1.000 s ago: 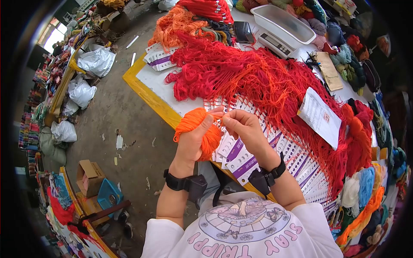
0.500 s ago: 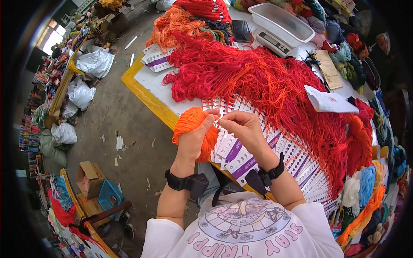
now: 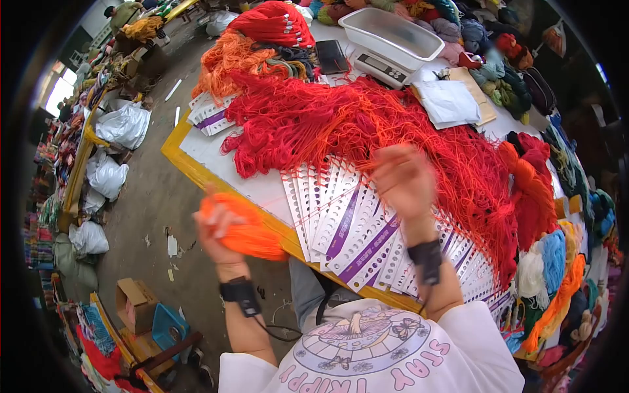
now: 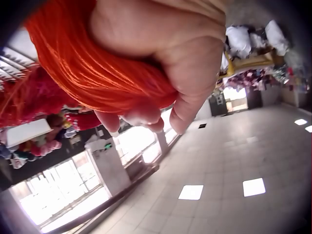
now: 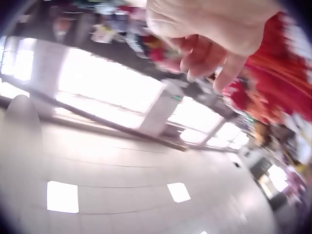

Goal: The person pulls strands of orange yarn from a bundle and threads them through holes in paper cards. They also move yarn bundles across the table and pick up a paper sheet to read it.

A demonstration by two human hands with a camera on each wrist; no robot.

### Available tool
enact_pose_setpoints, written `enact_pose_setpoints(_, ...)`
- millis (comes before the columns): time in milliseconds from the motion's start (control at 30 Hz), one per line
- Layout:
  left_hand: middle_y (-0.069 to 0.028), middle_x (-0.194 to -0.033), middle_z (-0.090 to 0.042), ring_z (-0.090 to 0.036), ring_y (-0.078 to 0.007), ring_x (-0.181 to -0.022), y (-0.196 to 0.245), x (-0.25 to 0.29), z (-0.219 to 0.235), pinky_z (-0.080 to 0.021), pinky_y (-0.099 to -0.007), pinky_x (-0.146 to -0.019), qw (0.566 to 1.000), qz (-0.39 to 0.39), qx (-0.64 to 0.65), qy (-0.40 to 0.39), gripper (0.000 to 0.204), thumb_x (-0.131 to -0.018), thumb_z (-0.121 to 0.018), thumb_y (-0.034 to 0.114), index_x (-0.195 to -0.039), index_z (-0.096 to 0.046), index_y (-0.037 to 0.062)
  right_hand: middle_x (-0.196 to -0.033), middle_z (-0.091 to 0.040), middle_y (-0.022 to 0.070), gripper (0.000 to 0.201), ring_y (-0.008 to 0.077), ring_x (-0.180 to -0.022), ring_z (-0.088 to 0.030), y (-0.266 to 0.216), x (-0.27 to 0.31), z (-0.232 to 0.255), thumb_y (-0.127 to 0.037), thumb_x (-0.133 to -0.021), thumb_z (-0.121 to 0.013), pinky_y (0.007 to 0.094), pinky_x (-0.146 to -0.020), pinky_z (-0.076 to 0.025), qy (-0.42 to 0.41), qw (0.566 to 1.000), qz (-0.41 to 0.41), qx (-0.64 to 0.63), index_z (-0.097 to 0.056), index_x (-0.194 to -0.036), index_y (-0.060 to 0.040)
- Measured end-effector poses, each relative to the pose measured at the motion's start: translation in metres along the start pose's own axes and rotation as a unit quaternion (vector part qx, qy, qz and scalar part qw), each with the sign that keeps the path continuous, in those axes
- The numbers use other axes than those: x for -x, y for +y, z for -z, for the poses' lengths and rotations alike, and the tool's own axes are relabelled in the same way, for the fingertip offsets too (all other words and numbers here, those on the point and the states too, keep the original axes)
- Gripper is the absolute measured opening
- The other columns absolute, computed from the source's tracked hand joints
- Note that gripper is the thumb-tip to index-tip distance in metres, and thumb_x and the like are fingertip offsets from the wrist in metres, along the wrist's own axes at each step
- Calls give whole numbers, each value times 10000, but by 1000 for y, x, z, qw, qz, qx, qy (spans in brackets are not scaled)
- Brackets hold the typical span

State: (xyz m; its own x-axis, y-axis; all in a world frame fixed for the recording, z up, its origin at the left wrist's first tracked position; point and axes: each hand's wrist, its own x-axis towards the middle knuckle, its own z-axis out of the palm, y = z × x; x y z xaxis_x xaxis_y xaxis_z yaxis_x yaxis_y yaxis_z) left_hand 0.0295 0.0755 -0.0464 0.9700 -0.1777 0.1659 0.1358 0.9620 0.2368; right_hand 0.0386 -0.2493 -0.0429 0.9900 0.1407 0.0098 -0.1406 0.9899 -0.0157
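My left hand (image 3: 215, 237) grips a thick skein of orange yarn (image 3: 257, 237) at the left edge of the table. Its fingers curl round the bundle in the left wrist view, with the orange strands (image 4: 102, 87) lying across the palm. Off to the right, my right hand (image 3: 406, 183) is raised over the purple-and-white punched cards (image 3: 337, 219), blurred by motion. Fine orange strands stretch from the skein toward its curled fingers. Behind the cards spreads a large heap of red and orange yarn (image 3: 295, 118), tied through the card holes.
A yellow wooden edge (image 3: 196, 180) borders the table. Toward its back are a white tray (image 3: 393, 36) on a scale (image 3: 379, 69), a dark phone (image 3: 331, 57) and a folded paper (image 3: 449, 103). Bundles of coloured yarn (image 3: 557, 252) lie at the right; white sacks (image 3: 124, 124) stand left.
My hands were together at the skein and have moved apart: the left went left with the skein, the right went right. The folded paper has shifted in view toward the back of the table.
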Motion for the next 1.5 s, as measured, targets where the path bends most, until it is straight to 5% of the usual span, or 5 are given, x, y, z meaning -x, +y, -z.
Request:
enact_pose_setpoints(100,48,-633,-380,-366,-34,-484,55,9,13,-389,-249,-625,998,-66,18,-5,397,-902,-467,273,-1225,-430,45,-651,-480,37,50,128,-551,-468,-155,29,-32,-58,-768,-489,290,-597,-452,4,918,382,110,-502,-722,-42)
enact_pose_setpoints(167,44,-624,-368,-343,-40,-465,64,6,17,-369,-244,-570,997,-67,7,-29,337,-906,-460,280,-1159,-490,59,-581,-384,-15,139,81,-460,-380,-212,54,-71,-24,-792,-438,265,-552,-446,135,683,672,253,-428,-666,-82)
enact_pose_setpoints(500,26,-690,-513,-459,-48,-557,-80,-44,31,-398,-178,-528,906,215,-313,184,140,-831,-584,146,-927,-578,44,-693,-486,-34,306,65,-661,-539,90,-47,12,-339,-875,-494,195,-415,-424,-16,805,-203,557,-499,-1019,-70)
enact_pose_setpoints(800,30,-627,-496,-429,-46,-514,-72,-42,44,-348,-185,-460,842,139,-449,264,130,-787,-647,182,-844,-594,78,-663,-626,71,132,83,-605,-587,102,-56,37,-116,-848,-539,221,-525,-435,-39,554,-65,829,-578,-877,7)
enact_pose_setpoints(1500,27,-573,-479,-437,-62,-464,-59,-40,49,-369,-206,-419,853,214,-410,241,169,-822,-596,164,-958,-569,67,-604,-601,49,161,81,-540,-570,111,-56,59,-143,-800,-597,220,-502,-440,23,646,-24,763,-625,-843,9)
